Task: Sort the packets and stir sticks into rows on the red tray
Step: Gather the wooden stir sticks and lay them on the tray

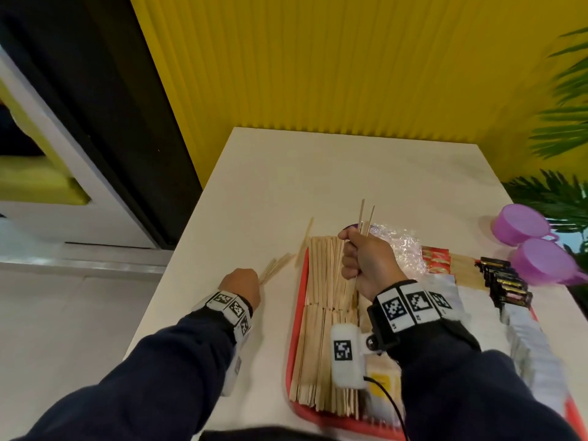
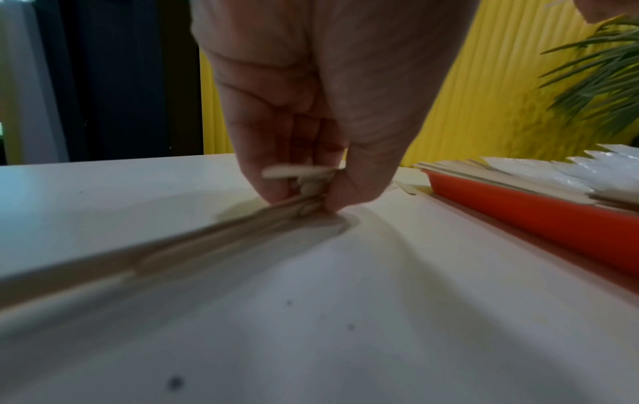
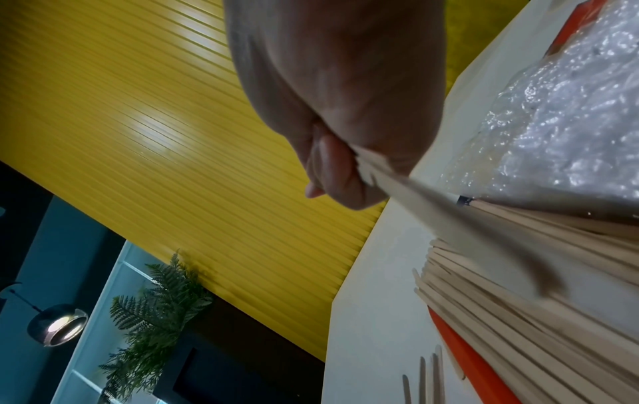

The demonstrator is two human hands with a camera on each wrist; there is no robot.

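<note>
A red tray (image 1: 294, 316) lies on the white table and holds two long rows of wooden stir sticks (image 1: 321, 275). My right hand (image 1: 366, 256) hovers above the tray's far end and grips a small bunch of stir sticks (image 1: 364, 218) that point up and away; the wrist view shows the same bunch (image 3: 408, 186) in its fist. Left of the tray, my left hand (image 1: 243, 283) pinches several stir sticks (image 1: 276, 267) that lie on the table, their ends (image 2: 297, 175) between thumb and fingers. Silver packets (image 1: 537, 351) and dark packets (image 1: 506, 281) fill the tray's right part.
Crumpled clear plastic (image 1: 402, 243) sits at the tray's far end, red packets (image 1: 437, 261) beside it. Two purple cups (image 1: 537, 243) stand at the table's right edge near a plant (image 1: 563, 128). One loose stick (image 1: 305, 237) lies off the tray's far left corner. A yellow ribbed wall is behind.
</note>
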